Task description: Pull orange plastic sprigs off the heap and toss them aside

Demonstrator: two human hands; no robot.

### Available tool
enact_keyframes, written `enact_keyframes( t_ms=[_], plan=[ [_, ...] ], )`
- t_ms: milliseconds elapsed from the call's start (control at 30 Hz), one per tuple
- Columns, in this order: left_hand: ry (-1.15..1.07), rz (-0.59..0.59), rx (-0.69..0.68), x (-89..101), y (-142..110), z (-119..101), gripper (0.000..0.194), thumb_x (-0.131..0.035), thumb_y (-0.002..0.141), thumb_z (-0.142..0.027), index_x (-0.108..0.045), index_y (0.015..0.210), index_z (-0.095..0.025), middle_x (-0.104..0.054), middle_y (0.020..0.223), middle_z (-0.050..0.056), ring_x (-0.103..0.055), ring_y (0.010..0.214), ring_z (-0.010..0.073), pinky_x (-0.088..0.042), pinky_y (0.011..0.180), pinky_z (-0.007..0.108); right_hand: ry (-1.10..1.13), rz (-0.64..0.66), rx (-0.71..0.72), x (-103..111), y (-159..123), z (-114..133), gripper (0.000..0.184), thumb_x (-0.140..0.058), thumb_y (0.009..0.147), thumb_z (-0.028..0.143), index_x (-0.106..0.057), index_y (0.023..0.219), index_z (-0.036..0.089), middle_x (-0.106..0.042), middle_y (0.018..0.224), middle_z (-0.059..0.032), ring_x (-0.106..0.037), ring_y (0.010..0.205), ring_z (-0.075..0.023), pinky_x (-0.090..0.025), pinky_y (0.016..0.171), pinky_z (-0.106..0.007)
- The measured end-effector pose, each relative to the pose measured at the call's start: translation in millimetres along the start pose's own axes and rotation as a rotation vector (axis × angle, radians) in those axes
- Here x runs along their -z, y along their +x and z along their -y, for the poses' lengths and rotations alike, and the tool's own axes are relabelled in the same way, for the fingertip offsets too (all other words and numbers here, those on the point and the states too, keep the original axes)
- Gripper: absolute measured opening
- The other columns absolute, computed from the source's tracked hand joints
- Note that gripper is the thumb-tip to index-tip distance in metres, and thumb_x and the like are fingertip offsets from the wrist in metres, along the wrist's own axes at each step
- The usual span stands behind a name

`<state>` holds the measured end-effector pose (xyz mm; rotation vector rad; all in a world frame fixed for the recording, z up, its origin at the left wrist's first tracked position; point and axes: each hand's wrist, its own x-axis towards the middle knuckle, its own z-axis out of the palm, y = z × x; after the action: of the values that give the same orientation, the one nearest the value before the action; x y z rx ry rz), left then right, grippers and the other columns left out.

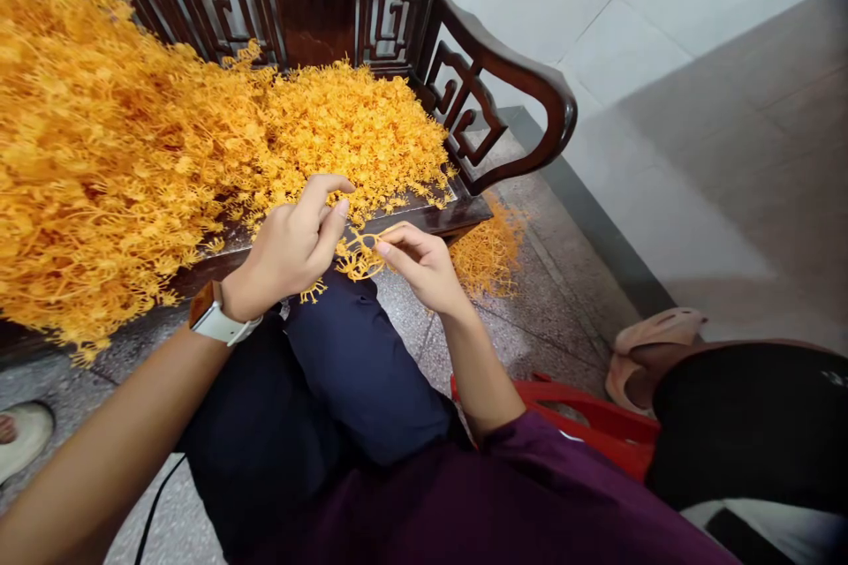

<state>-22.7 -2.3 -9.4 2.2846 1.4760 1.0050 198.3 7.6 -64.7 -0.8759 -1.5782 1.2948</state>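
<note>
You've got glossy dark wood on the bench (pixel 510 75), matt orange plastic sprigs (pixel 358 137), speckled stone floor (pixel 556 300) w/ slight sheen, & red plastic stool (pixel 583 415).

A carved dark-hardwood settee (pixel 510 62) with fretwork back and armrest stands on a speckled terrazzo floor (pixel 563 318), before a white tiled wall (pixel 530 0). To the right: a red plastic stool (pixel 583 415), a beige slipper (pixel 653 353), and a second person's black-clothed leg (pixel 748 424). A black cable (pixel 155 512) runs lower left.

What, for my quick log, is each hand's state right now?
Left hand: partly open, holding nothing visible.
Right hand: closed, pinching an orange sprig.
</note>
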Motion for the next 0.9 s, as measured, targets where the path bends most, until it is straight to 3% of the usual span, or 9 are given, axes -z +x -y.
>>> enact_keyframes(
  t_ms=[133, 233, 467, 633, 800, 900],
  plan=[
    [0.082, 0.045, -0.009, 2.3, -0.4, -0.8, 0.030, -0.048, 0.105, -0.033, -0.056, 0.129, -0.017, -0.046, 0.054, -0.007, -0.047, 0.045, 0.0139, -0.031, 0.052, 0.027, 0.163, -0.363, -0.066, 1.9, 11.0, -5.1, 0.016, -0.069, 0.092, 0.040, -0.064, 0.090, 0.025, -0.062, 0.092, -0.0028, -0.058, 0.085, -0.0168, -0.050, 0.081, -0.034],
    [0.179, 0.078, -0.010, 1.8, -1.1, -0.2, 0.033, -0.045, 0.107, -0.038, -0.059, 0.128, -0.018, -0.056, 0.058, -0.003, -0.054, 0.050, 0.0151, -0.037, 0.054, 0.026, 0.269, -0.486, -0.121, 9.8, 15.7, -6.3, 0.020, -0.068, 0.086, 0.041, -0.055, 0.092, 0.026, -0.059, 0.098, -0.0038, -0.059, 0.089, -0.0168, -0.052, 0.082, -0.033],
    [0.379, 0.168, -0.108, -5.9, -1.9, 5.9, 0.047, -0.041, 0.107, -0.056, -0.071, 0.113, -0.020, -0.069, 0.071, 0.006, -0.066, 0.062, 0.0218, -0.045, 0.061, 0.029, 0.225, -0.458, -0.142, 19.7, 15.6, -4.3, 0.024, -0.053, 0.086, 0.044, -0.038, 0.089, 0.026, -0.058, 0.105, -0.0069, -0.061, 0.101, -0.0195, -0.054, 0.087, -0.035],
    [0.334, 0.257, -0.130, -3.7, 2.0, 11.1, 0.044, -0.040, 0.109, -0.050, -0.073, 0.108, -0.020, -0.074, 0.089, 0.009, -0.072, 0.083, 0.0265, -0.054, 0.077, 0.036, 0.262, -0.477, -0.107, 12.9, 13.7, 1.9, 0.026, -0.061, 0.085, 0.041, -0.039, 0.086, 0.026, -0.057, 0.096, -0.0049, -0.063, 0.096, -0.0191, -0.054, 0.089, -0.036],
    [0.140, 0.107, -0.137, -2.7, 4.0, -0.9, 0.045, -0.047, 0.106, -0.045, -0.065, 0.134, -0.014, -0.067, 0.131, 0.018, -0.063, 0.125, 0.0348, -0.049, 0.108, 0.051, 0.173, -0.468, -0.002, -2.1, 5.9, 6.2, 0.020, -0.068, 0.089, 0.037, -0.051, 0.087, 0.026, -0.062, 0.091, -0.0021, -0.065, 0.094, -0.0186, -0.052, 0.096, -0.038],
    [0.067, 0.029, -0.171, -6.3, 1.5, -15.3, 0.048, -0.052, 0.105, -0.043, -0.058, 0.144, -0.017, -0.059, 0.146, 0.018, -0.054, 0.139, 0.0348, -0.043, 0.117, 0.053, 0.041, -0.430, 0.048, -8.7, -0.7, 11.2, 0.018, -0.069, 0.093, 0.040, -0.057, 0.091, 0.027, -0.064, 0.093, -0.0023, -0.065, 0.093, -0.0198, -0.053, 0.092, -0.039]
  ],
)
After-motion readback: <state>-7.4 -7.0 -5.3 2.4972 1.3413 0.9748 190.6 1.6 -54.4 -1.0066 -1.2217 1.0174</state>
